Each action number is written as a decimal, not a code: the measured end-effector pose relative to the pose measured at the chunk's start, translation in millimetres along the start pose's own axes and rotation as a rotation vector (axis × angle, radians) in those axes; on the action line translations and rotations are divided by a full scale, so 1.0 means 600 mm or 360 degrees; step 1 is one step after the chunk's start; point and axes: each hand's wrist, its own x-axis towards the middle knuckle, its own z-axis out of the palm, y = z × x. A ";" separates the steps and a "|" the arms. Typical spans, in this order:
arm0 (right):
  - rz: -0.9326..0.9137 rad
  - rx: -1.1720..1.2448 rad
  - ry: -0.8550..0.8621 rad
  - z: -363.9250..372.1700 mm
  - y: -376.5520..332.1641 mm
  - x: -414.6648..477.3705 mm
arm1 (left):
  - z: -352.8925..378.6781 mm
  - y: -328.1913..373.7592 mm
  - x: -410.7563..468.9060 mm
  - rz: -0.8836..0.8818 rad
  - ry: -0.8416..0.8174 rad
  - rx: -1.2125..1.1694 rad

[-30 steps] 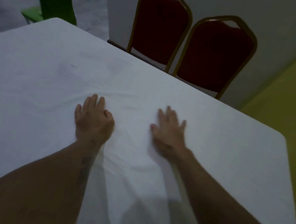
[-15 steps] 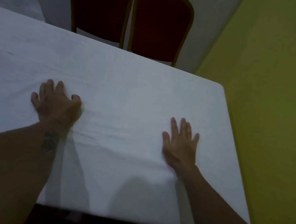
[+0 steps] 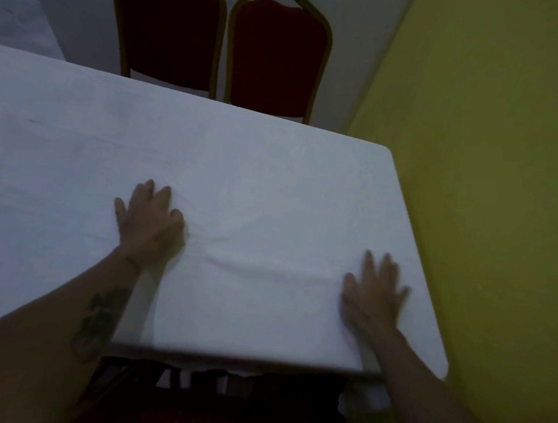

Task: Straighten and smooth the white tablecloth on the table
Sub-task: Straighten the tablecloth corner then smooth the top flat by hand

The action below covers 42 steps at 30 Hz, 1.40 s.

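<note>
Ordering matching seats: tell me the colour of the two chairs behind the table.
Dark red chairs, gold frames; head view.

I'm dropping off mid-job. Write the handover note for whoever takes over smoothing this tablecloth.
Left hand: pressing on the white tablecloth mid-table, fingers slightly bent.
Right hand: flat on the cloth, fingers spread, near the table's right end; blurred.
Done: the cloth covers the tabletop and the far half looks smooth.
Left: a ridge of wrinkles runs between the two hands, with small creases beside the left thumb. Probably sweep it toward the right end.
Two red chairs stand at the far side.
</note>
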 end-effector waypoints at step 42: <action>-0.0890 -0.0014 -0.0265 -0.011 -0.124 -0.010 | 0.032 0.118 0.010 -0.0090 -0.0225 -0.0165</action>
